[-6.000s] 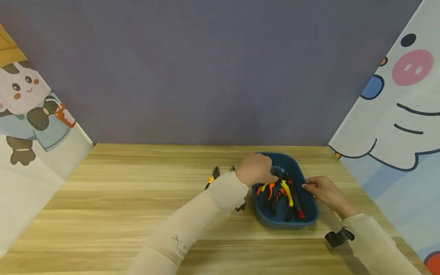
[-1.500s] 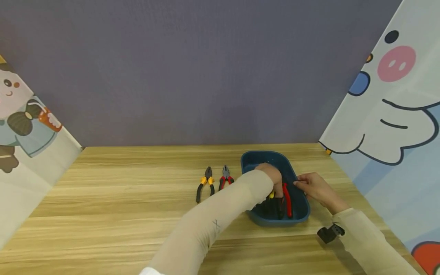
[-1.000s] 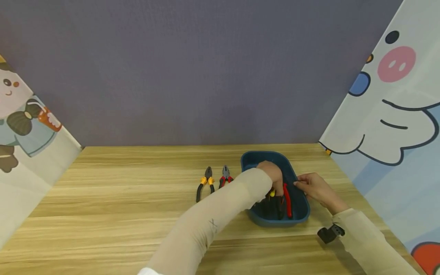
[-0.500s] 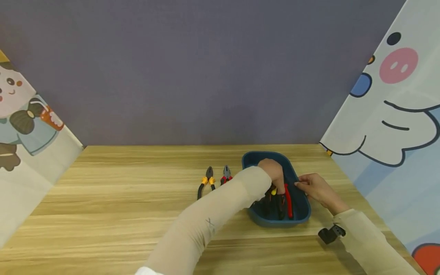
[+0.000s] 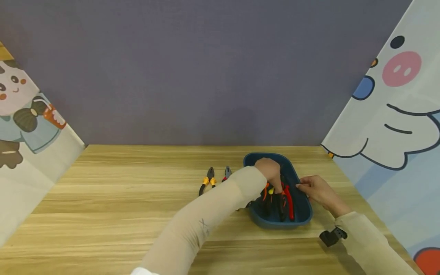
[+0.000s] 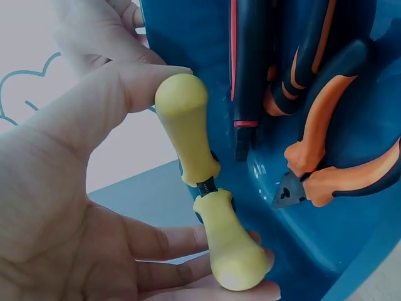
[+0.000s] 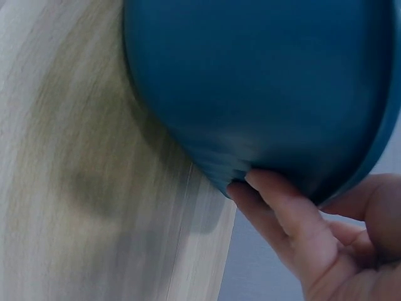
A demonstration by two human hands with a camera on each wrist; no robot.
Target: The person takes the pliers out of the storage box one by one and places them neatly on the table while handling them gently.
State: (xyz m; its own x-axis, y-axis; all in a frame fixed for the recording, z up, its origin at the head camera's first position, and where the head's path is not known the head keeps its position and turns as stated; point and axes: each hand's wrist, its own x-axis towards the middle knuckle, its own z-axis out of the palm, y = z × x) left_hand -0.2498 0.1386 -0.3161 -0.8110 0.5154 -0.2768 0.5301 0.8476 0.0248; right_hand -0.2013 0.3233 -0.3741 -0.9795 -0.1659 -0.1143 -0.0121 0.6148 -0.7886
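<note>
My left hand (image 5: 269, 172) reaches down inside a blue plastic basin (image 5: 275, 225). In the left wrist view, its thumb and fingers grip yellow-handled pliers (image 6: 188, 138) by the spread handle ends, and the pliers' jaws are hidden. Orange-and-black pliers (image 6: 319, 128) lie in the basin beside them, along with a dark tool with red trim (image 6: 249, 69). A red handle (image 5: 289, 202) shows near the basin's right wall. My right hand (image 5: 319, 191) pinches the basin's right rim; the right wrist view has its fingers (image 7: 282, 207) against the outer wall.
Left of the basin, black-and-yellow pliers (image 5: 211, 174) and red-handled pliers (image 5: 227, 172) lie side by side on the wooden table (image 5: 120, 198), partly covered by the left forearm. A grey wall (image 5: 206, 76) stands behind. Cartoon-printed panels (image 5: 402, 133) flank the table.
Since six seconds ago my left hand has gone from the basin's left side deeper into it, among the tools. Lately it has drawn slightly left, and orange handles show again. The right hand keeps its pinch.
</note>
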